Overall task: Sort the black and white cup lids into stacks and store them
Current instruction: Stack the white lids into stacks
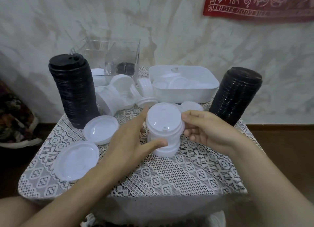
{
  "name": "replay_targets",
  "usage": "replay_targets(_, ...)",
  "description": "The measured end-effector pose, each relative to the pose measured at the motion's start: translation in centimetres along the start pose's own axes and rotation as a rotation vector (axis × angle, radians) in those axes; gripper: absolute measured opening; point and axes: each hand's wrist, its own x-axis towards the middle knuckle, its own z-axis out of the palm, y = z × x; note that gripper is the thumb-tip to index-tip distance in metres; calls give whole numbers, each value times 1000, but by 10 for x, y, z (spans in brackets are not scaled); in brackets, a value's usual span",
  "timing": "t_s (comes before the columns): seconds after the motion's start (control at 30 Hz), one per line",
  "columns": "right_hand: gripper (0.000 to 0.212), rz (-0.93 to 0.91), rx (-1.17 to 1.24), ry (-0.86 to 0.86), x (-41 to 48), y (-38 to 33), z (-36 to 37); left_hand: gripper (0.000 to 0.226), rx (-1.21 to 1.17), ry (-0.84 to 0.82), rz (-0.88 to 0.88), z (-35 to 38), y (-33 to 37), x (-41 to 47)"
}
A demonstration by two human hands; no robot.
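A short stack of white lids [164, 130] stands at the middle of the lace-covered table. My left hand [130, 141] cups its left side, thumb on the lower lids and fingers reaching behind. My right hand [209, 130] pinches the rim of the upper lids from the right. Two tall stacks of black lids stand at the left [74, 92] and the right [236, 96]. Two loose white lids [101, 131] [76, 160] lie upside down at the left. Fallen white lid stacks [117, 94] lie behind.
A white tub [183, 92] holding loose white lids sits at the back right. A clear plastic box [122, 60] stands at the back, against the wall. The table edge [153, 194] runs close in front, with floor on both sides.
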Motion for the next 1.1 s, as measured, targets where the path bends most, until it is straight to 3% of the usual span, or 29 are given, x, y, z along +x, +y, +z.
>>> replay_targets(0.2,23,15,-13,18,-2,6,4,79,-144,29,2,10,0,2)
replay_targets(0.37,23,-96,-337,98,-8,9,7,94,-78,-50,-16,12,-10,1)
replay_targets(0.5,35,-121,-557,211,-4,11,8,93,4,-105,9,15,-13,1)
replay_targets(0.6,27,-149,-584,191,-4,12,9,81,11,-92,16,14,-9,2)
replay_targets(0.67,36,-154,-601,181,-4,12,10,80,27,-108,10,13,-6,2)
replay_targets(0.8,39,-217,-659,117,-3,14,9,100,28,-169,-11,11,-7,4)
replay_targets(0.97,95,-182,-821,12,-7,15,9,118,123,-239,-63,13,-15,4)
replay_targets(1.1,104,-162,-843,-25,-5,15,7,119,178,-317,-78,11,-15,7)
